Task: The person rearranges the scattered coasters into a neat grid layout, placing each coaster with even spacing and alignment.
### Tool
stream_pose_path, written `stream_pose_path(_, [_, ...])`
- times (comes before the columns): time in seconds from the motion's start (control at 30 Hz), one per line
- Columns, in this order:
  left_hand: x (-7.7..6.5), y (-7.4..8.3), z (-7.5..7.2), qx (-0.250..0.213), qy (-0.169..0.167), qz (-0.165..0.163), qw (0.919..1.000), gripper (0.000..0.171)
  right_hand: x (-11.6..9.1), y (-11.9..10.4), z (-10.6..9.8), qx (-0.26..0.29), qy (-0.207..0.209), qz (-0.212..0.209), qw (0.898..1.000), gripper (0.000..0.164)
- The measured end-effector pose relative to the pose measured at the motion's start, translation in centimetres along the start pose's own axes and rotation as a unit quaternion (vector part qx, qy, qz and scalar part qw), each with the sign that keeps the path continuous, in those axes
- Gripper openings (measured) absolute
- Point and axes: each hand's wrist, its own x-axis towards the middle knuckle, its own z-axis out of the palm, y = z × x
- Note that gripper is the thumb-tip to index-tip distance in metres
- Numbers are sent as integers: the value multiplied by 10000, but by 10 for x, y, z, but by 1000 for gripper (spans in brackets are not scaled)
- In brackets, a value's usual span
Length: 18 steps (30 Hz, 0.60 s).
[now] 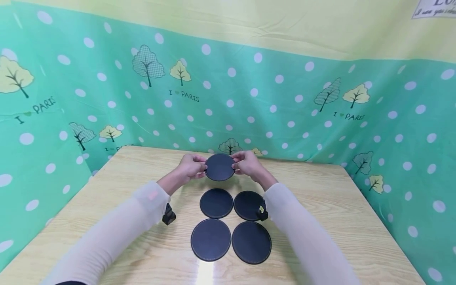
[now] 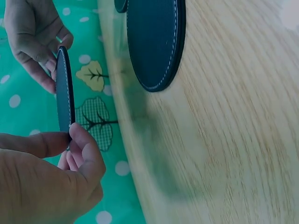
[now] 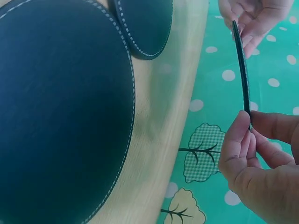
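A round black coaster [image 1: 219, 167] with stitched edging is held up over the far part of the table. My left hand [image 1: 190, 166] pinches its left edge between thumb and fingers. On the opposite edge, my right hand [image 1: 247, 163] pinches it the same way. Both wrist views show the coaster [image 2: 64, 91] nearly edge-on, thin and flat, spanning the two hands. Nearer to me lie more such coasters in two rows: a back left one [image 1: 216, 203], a back right one [image 1: 248, 205] partly behind the right wrist's camera, a front left one [image 1: 211, 240] and a front right one [image 1: 251, 242].
The pale wooden table [image 1: 142, 253] carries the coasters near its middle. A green dotted cloth [image 1: 228, 99] printed with trees hangs right behind the table's far edge and along both sides. Small black wrist cameras [image 1: 169, 215] hang under the sleeves.
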Motion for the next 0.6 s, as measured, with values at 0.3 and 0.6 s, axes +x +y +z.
stream_pose_path(0.3, [-8,-2,11,-154,-122,62,9998,30,-15,4,-11,-261,-39,-152,9995,35])
stream_pose_path(0.6, [-17,-4,24,-239,-308,131,9992,28,-29,9,-25,-463,-96,-342,9983,35])
